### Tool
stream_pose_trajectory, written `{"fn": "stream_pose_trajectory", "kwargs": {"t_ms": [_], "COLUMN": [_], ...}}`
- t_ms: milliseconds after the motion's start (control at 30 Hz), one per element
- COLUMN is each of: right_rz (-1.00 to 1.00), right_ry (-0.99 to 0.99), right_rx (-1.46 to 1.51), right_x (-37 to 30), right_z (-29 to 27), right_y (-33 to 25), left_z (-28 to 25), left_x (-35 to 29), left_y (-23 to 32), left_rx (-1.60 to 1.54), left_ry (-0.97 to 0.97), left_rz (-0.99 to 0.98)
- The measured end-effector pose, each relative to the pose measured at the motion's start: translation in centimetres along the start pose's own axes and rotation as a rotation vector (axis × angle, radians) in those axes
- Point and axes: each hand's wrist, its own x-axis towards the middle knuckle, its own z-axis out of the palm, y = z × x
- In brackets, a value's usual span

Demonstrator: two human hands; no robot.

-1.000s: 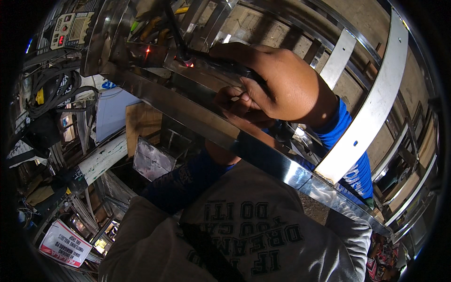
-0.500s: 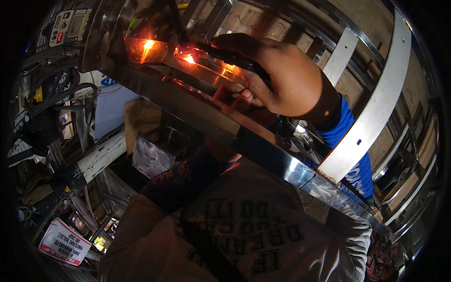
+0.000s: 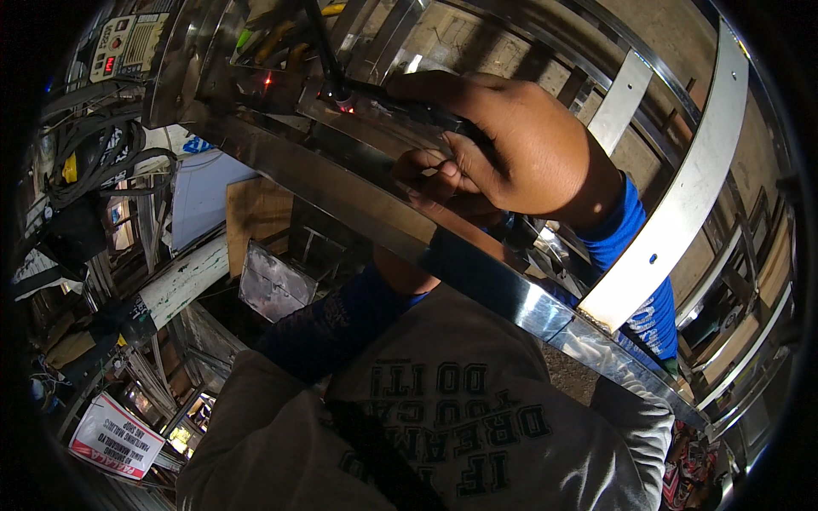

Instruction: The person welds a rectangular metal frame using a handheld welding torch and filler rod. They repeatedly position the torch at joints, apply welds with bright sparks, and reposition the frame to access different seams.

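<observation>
My right hand [image 3: 541, 145] is closed around the black handle of a welding torch [image 3: 383, 95]. The torch's long back end points up and away, and a small red glow shows at its tip, against a shiny metal frame [image 3: 341, 192]. A red reflection lies on the metal to the left of it. Behind the frame's near bar my left forearm [image 3: 341, 315] reaches upward. Just below the right hand show the curled fingers of my left hand [image 3: 430, 175]; what they hold, if anything, is hidden.
Pale flat slats [image 3: 690, 179] cross the frame at the right. A welding machine [image 3: 128, 47] with a lit red display stands at the upper left, black cables [image 3: 102, 153] coiled below it. A wooden board [image 3: 256, 221], a grey metal plate [image 3: 274, 283] and a printed sign [image 3: 117, 436] lie at the left.
The bright orange arc at the torch tip has died down to a small red glow, and the reflections on the metal have dimmed. Both hands stay almost where they were.
</observation>
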Motion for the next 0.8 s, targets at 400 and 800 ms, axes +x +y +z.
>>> {"fn": "stream_pose_trajectory", "kwargs": {"t_ms": [400, 800], "right_rz": [0.026, 0.541], "right_ry": [0.238, 0.680], "right_rx": [0.089, 0.530], "right_x": [0.0, -6.7], "right_z": [0.4, 2.2], "right_y": [-0.1, -1.8], "left_z": [0.2, -2.8], "left_x": [-0.2, -3.5], "left_y": [-2.4, 0.3], "left_rx": [0.094, 0.248], "left_ry": [-0.072, 0.201], "left_rz": [0.213, 0.063]}}
